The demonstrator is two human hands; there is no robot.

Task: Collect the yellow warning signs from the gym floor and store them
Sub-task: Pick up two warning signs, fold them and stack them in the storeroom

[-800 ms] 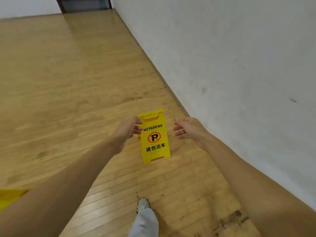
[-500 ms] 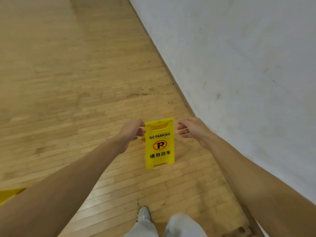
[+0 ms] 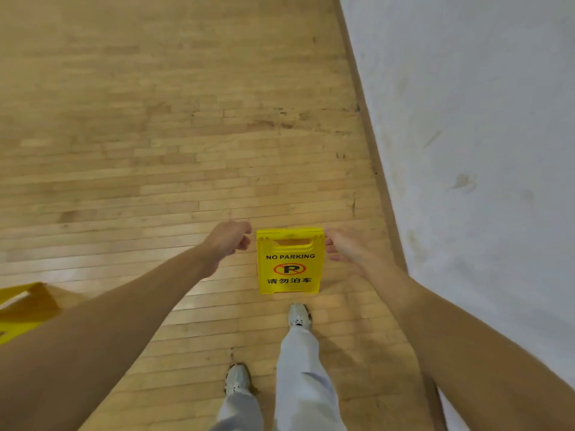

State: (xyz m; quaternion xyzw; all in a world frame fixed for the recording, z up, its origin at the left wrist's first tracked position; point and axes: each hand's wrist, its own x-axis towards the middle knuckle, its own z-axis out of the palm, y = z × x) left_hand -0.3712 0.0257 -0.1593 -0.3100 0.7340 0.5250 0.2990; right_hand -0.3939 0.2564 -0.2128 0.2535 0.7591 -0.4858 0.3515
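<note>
Okay, yellow sign [image 3: 290, 265] stands upright on the floor [image 3: 155, 150] by the wall [image 3: 466, 119], left hand [image 3: 228, 241] and right hand [image 3: 345, 251] loosely curled, gripping nothing yet, flanking its top corners; best grip both sides evenly and lift straight up.

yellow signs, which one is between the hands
The upright yellow plastic NO PARKING sign near the white wall; the other yellow sign sits at the picture's left edge.

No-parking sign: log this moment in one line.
stage: reach | no-parking sign: upright on floor | left hand: beside top-left corner, apart | right hand: at top-right corner, contact unclear | lifted: no
</note>
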